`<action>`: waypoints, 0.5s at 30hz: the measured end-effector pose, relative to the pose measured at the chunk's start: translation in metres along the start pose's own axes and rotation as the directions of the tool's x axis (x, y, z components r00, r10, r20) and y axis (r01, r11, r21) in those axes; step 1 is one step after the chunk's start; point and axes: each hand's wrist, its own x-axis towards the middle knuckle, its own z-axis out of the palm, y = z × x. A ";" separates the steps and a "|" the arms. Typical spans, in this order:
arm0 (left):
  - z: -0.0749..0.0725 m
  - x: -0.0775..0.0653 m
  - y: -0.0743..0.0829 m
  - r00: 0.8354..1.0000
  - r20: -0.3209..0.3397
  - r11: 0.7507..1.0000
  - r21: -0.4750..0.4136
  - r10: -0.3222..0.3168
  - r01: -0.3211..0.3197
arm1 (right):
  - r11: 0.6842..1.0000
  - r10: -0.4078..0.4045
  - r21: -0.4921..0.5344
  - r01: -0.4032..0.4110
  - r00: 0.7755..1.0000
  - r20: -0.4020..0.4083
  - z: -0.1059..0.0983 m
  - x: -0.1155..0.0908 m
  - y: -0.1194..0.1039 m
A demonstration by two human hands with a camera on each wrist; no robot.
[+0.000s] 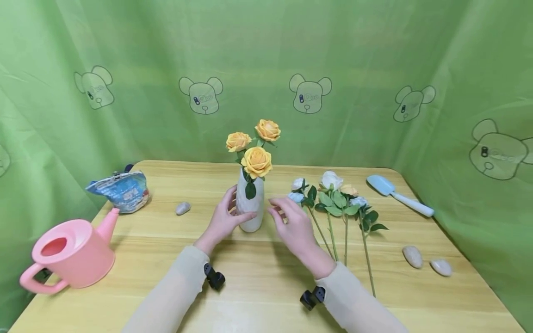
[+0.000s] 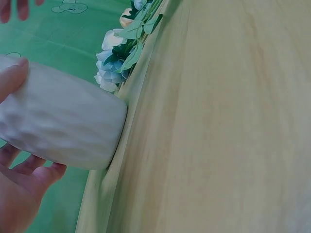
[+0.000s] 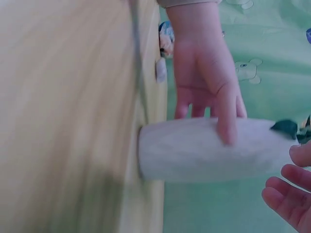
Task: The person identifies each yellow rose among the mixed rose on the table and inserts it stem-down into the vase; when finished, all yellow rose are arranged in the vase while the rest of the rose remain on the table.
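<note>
A white textured vase (image 1: 251,215) stands upright on the wooden table, holding three yellow-orange roses (image 1: 257,162) with green leaves. My left hand (image 1: 222,218) grips the vase from the left, its thumb across the front and the other fingers behind; the left wrist view also shows the vase (image 2: 63,116) between thumb and fingers. Just right of the vase, my right hand (image 1: 294,225) hovers with loosely bent fingers and nothing in them. In the right wrist view, its fingertips (image 3: 274,194) are close to the vase's upper end.
White, blue and peach flowers (image 1: 331,180) lie right of the vase, stems toward me. Further right are a light-blue trowel (image 1: 381,184) and two stones (image 1: 412,256). On the left sit a pink watering can (image 1: 79,254), a blue bag (image 1: 127,192) and a grey stone (image 1: 182,208).
</note>
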 end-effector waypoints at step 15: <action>0.000 0.009 -0.027 1.000 -0.012 0.999 -0.032 -0.027 0.026 | 0.986 0.161 -0.056 -0.160 0.987 0.021 -0.037 -0.040 0.039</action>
